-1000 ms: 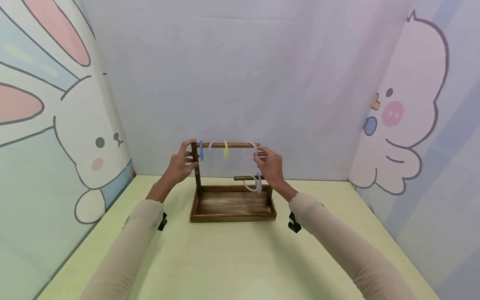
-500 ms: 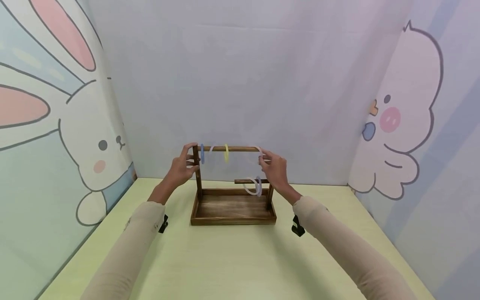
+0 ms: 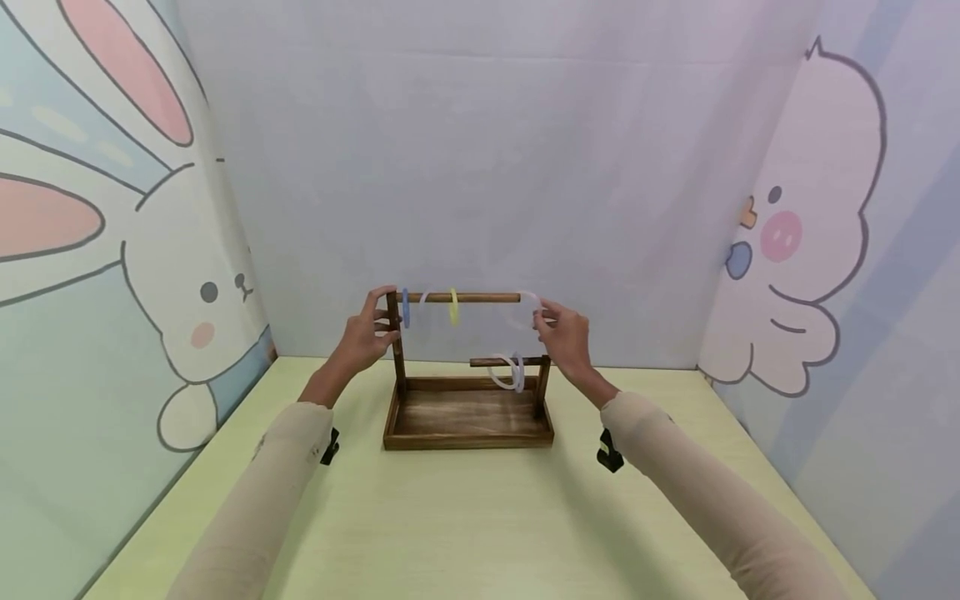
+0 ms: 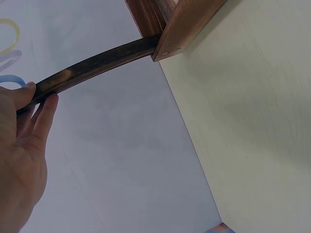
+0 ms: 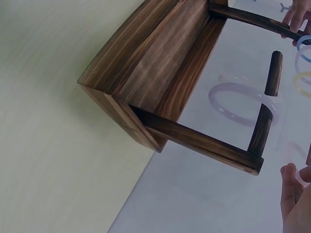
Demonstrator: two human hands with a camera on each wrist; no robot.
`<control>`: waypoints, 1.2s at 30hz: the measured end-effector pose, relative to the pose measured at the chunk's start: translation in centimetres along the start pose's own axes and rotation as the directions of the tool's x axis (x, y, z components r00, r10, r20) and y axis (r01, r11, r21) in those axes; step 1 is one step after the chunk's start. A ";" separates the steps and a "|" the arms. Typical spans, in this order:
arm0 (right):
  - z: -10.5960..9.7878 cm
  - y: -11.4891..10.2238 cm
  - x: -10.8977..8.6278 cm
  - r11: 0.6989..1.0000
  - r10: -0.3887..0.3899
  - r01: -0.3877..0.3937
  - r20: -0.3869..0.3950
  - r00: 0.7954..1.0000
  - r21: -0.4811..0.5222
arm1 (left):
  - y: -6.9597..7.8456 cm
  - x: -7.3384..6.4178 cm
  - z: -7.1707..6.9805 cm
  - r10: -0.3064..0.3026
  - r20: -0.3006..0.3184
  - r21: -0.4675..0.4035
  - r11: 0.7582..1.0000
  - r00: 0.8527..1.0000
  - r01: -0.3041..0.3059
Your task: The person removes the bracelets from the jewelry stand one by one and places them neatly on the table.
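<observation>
A dark wooden bangle rack with an upper bar, a lower bar and a tray base stands on the table. My left hand grips the top of its left post, fingers and thumb around it. At the bar's free right end, my right hand pinches a pale translucent bangle between thumb and fingers. On the upper bar hang a blue bangle, a pale lilac bangle and a yellow bangle. Lilac bangle and white bangle hang on the lower bar.
The pale green tabletop spreads in front of the rack. A grey cloth wall rises behind it. Side panels carry a cartoon rabbit on the left and a cartoon chick on the right.
My right hand has moved right, drawing the pale bangle along the upper bar to beyond its free end. My left hand keeps its grip on the post.
</observation>
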State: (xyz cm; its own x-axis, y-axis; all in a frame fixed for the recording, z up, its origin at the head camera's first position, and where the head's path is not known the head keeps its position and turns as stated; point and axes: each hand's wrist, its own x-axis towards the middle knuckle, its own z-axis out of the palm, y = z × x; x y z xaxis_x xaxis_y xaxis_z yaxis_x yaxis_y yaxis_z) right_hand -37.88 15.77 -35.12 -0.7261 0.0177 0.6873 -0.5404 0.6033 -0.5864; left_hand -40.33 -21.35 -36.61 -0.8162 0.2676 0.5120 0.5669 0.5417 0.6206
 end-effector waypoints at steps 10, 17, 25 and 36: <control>-0.6 1.3 -0.8 0.999 0.047 -0.047 0.031 0.998 0.009 | -0.1 0.0 0.0 -0.014 0.013 -0.008 1.000 1.000 0.014; -0.6 1.1 -1.1 0.999 0.041 -0.043 0.045 0.998 0.028 | -0.1 0.1 0.0 -0.012 0.006 -0.004 1.000 1.000 0.012; -0.3 0.5 -1.3 0.999 0.037 -0.037 0.082 0.996 0.004 | 0.1 0.2 0.1 -0.011 0.002 -0.001 1.000 1.000 0.011; 0.7 -1.2 -1.7 1.000 -0.013 0.011 0.126 0.992 0.019 | 0.2 0.3 0.1 -0.022 0.003 0.012 1.000 1.000 0.022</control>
State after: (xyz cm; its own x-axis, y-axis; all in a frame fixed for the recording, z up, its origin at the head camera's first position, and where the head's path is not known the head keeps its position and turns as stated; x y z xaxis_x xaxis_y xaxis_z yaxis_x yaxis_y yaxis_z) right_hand -36.25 14.50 -35.90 -0.7669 -0.0913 0.6353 -0.5562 0.5884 -0.5869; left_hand -40.42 -21.05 -36.39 -0.8289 0.2582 0.4962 0.5474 0.5569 0.6246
